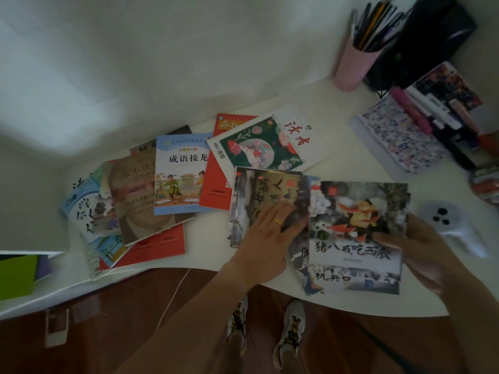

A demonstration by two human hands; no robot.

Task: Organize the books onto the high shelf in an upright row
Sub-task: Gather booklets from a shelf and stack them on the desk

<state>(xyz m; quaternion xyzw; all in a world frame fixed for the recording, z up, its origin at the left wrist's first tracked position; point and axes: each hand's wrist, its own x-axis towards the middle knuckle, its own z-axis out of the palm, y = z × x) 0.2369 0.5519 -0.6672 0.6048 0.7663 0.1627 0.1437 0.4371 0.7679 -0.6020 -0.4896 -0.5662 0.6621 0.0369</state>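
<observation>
Left hand (266,233) flat on dark book (270,195) — right hand (421,252) gripping picture book (356,228).

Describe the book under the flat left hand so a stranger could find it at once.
Start at the white desk, where books lie scattered flat. Near its front edge, right of centre, two picture books lie side by side; the left hand rests flat on the left one, the dark book. It has a gold-brown cover with black brush characters, while its right neighbour, held by the right hand, shows an orange figure.

The blue book (181,172) reads 成语接龙; the picture book (356,233) reads 猪八戒吃西瓜.
</observation>
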